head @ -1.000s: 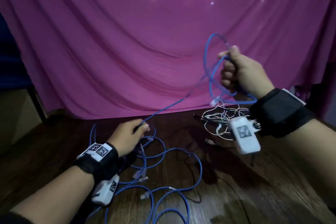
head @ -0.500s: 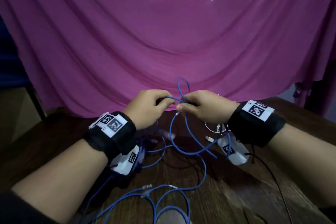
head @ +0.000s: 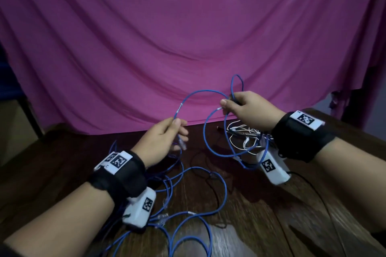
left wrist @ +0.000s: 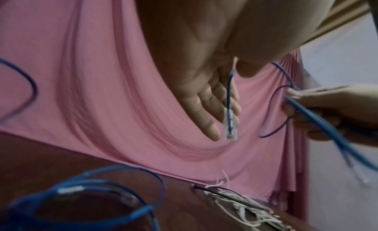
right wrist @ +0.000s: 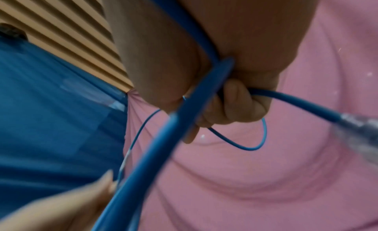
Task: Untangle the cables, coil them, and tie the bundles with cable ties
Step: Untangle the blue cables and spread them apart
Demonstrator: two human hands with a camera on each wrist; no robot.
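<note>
A thin blue network cable (head: 200, 91) arcs in the air between my hands. My left hand (head: 167, 133) pinches it between thumb and forefinger just above its clear plug (left wrist: 230, 129), which hangs below the straight fingers. My right hand (head: 242, 108) grips a bunch of loops of the same blue cable (right wrist: 204, 92) in a fist, with one small loop (head: 237, 84) standing up above the fist and larger loops (head: 219, 144) hanging below. More blue cable (head: 188, 213) lies tangled on the dark wooden table (head: 271, 225).
A tangle of thin white cables with a black one (head: 244, 135) lies on the table under my right hand. A pink cloth (head: 188, 48) hangs as a backdrop behind the table. A thin black wire (head: 325, 204) runs along the right side.
My hands were together at the cable half a second ago. They have drawn apart, the left moving left and down, so an arc of blue cable now spans between them.
</note>
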